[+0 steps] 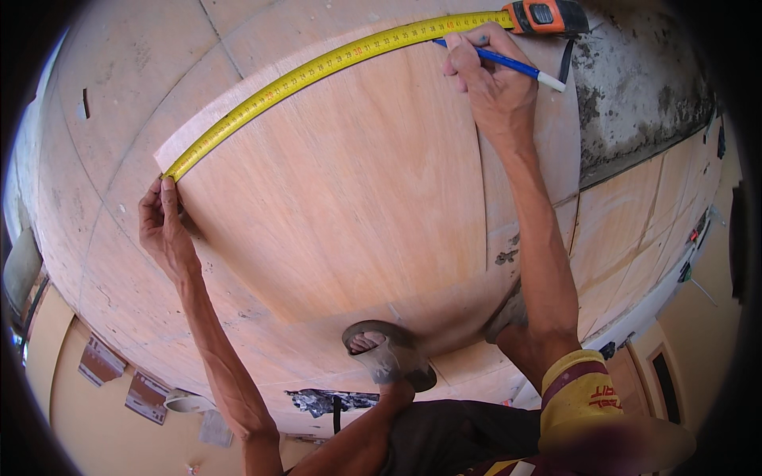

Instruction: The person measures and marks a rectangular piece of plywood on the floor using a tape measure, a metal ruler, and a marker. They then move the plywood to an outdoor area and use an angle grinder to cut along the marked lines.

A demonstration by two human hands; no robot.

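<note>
My left hand [167,218] pinches the end of a yellow tape measure [305,74] at the left corner of a pale plywood piece [333,182]. The blade stretches along the board's far edge to its orange and black case [544,16] at top right. Just below the case, my right hand [496,91] grips a blue pen [511,62] with a white cap on its back end, its tip at the blade's lower edge.
The plywood lies on large floor panels [119,95] with seam lines. A grey cement-smeared patch [635,95] is at right, beside more plywood [615,230]. My sandaled foot [373,357] is on the lower part of the board. Small tools [686,266] lie at the far right.
</note>
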